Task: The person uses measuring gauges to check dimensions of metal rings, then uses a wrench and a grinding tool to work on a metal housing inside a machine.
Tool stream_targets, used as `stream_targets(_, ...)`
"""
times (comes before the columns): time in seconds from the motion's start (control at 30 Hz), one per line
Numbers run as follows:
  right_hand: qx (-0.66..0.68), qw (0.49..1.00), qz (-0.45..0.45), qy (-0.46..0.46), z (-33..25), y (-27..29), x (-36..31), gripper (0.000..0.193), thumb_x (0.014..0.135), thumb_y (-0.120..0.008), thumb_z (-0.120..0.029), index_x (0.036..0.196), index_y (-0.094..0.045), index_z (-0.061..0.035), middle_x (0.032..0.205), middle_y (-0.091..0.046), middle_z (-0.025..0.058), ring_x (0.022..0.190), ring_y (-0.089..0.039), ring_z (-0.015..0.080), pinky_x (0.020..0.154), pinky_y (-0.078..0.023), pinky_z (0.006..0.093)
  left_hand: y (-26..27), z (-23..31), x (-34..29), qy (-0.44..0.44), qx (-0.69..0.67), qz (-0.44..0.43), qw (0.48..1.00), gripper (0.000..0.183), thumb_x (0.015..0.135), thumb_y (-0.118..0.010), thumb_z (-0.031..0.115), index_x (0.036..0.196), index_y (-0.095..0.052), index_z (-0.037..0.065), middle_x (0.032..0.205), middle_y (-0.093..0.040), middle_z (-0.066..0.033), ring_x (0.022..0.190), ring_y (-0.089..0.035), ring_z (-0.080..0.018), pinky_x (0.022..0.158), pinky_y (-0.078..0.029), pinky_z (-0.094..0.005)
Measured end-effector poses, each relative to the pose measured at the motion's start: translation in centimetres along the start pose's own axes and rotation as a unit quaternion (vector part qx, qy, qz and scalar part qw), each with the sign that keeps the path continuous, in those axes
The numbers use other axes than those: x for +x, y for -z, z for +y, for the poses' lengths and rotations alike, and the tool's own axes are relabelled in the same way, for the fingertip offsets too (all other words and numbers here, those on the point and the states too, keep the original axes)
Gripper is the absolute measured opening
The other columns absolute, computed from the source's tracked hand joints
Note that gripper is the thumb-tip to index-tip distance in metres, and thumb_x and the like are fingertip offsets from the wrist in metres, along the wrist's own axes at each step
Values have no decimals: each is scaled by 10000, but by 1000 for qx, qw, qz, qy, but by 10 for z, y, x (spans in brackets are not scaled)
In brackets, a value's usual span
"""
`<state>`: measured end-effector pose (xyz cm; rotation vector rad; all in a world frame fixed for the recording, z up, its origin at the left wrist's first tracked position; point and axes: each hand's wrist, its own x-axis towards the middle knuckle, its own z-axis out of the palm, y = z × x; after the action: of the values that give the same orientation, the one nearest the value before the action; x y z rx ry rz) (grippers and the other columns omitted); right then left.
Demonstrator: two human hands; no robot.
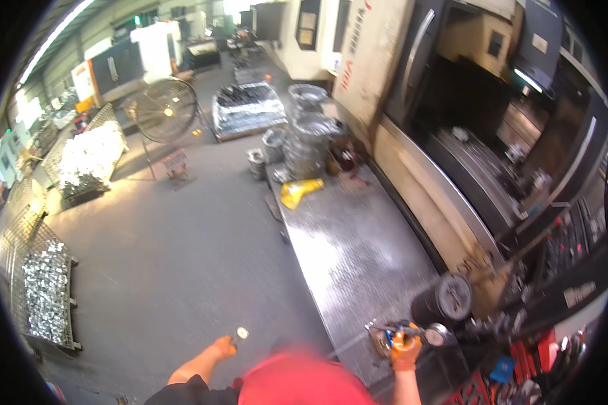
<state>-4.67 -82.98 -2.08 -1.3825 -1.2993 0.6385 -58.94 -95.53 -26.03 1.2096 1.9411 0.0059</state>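
Observation:
My left hand, in an orange glove, is out over the floor at the lower middle, fingers closed. A small tool with a round pale face shows at its fingertips; its exact kind is too blurred to tell. To the right, my right hand, also gloved in orange, is above the near end of the metal table. Its fingers close round a slim metal tool. Right beside that hand is a round dial; whether it joins the tool is unclear. Some small parts under the hand are partly hidden.
A dark cylinder stands beyond my right hand. Along the right is a machine with an open door. Stacked metal rings and a yellow cloth-like item occupy the table's far end. Wire bins line the left; a fan stands behind.

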Motion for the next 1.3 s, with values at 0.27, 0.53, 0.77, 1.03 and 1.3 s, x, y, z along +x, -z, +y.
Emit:
stream_targets(0.27, 35, 997, 69, 9, 13, -72, 147, 212, 972, -576, -84, 1164, -556, 4, 982, -665, 112, 793, -616, 141, 672, -544, 253, 80, 101, 104, 21, -6, -44, 999, 492, 854, -592, 303, 1260, -595, 26, 1229, -636, -249, 1188, -591, -399, 985, -482, -451)
stream_targets(0.53, 134, 981, 133, -52, 123, -83, 298, 281, 914, -565, 20, 1194, -567, 7, 993, -648, 72, 760, -603, 125, 692, -531, 262, 145, 271, 233, -74, 180, -117, 974, 418, 878, -561, 307, 1207, -619, 56, 1195, -660, -217, 1170, -600, -389, 993, -471, -456)
stream_targets(0.77, -106, 978, 165, -66, 45, -14, 454, 397, 924, -609, -83, 1273, -522, 84, 1041, -649, 169, 888, -643, 254, 823, -549, 367, 283, 437, 242, -91, 144, -63, 983, 324, 866, -626, 289, 1100, -622, 65, 1052, -688, -215, 1038, -657, -377, 844, -523, -460)
stream_targets(1.03, -163, 969, 179, -50, -31, 43, 610, 344, 913, -634, -186, 1178, -628, 33, 950, -688, 98, 884, -652, 192, 828, -523, 348, 382, 688, 309, -147, 34, -32, 988, 487, 871, -563, 324, 1277, -575, 55, 1196, -635, -275, 1127, -615, -413, 939, -491, -462)
stream_targets(1.3, -217, 892, 360, -164, 23, 38, 692, 298, 850, -718, -203, 1107, -670, -61, 864, -715, 64, 828, -698, 188, 746, -541, 338, 368, 839, 533, -312, -43, -105, 943, 405, 893, -615, 284, 1189, -605, 8, 864, -684, -190, 732, -678, -232, 665, -530, -393)
